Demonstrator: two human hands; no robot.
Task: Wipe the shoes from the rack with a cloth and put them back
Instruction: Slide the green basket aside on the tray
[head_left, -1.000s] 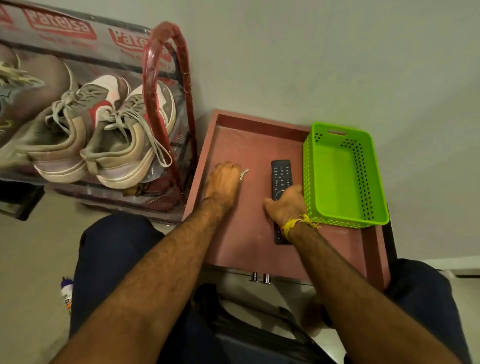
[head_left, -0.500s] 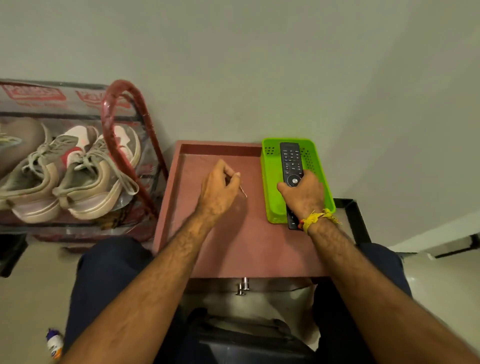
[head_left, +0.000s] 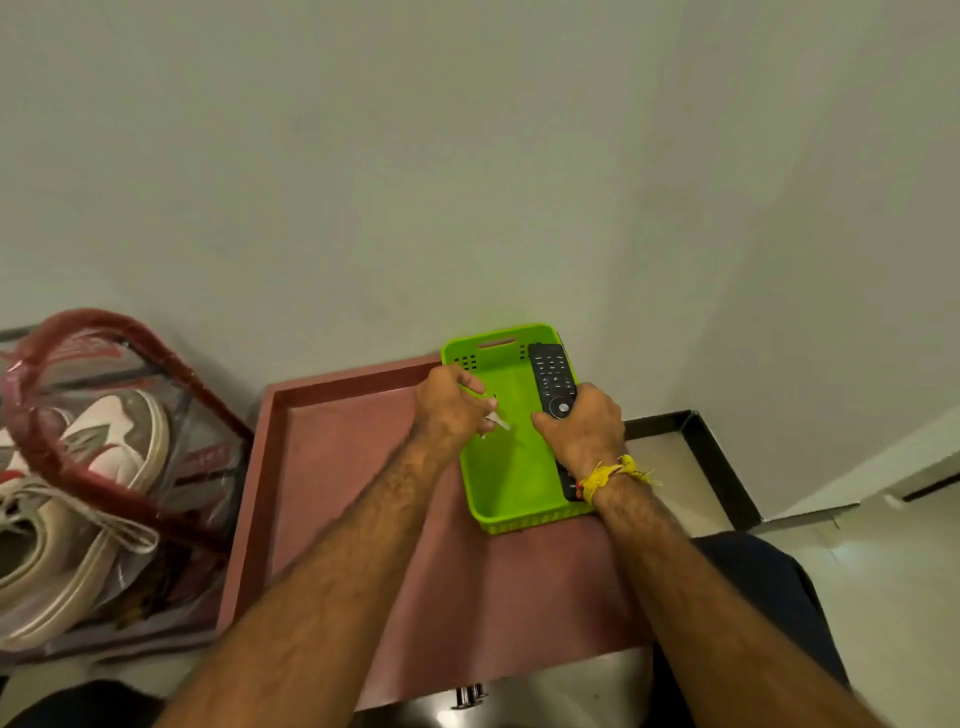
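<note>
A pair of beige and white sneakers (head_left: 78, 499) sits on the shoe rack (head_left: 47, 395) with its red tube frame, at the left edge. My left hand (head_left: 449, 410) pinches a small pale key-like object (head_left: 497, 420) over the green plastic basket (head_left: 511, 483). My right hand (head_left: 584, 428) grips a black remote control (head_left: 551, 376) and holds it inside the basket along its right wall. No cloth is visible.
The basket stands at the back right of a reddish-brown tray-top table (head_left: 332, 467) against a pale wall. A black metal frame (head_left: 711, 457) juts out to the right of the table. My dark trouser legs show at the bottom.
Both hands moved right and forward into the green basket. The remote now lies deeper along the basket's right side, and the left hand carried its small object from over the table to over the basket.
</note>
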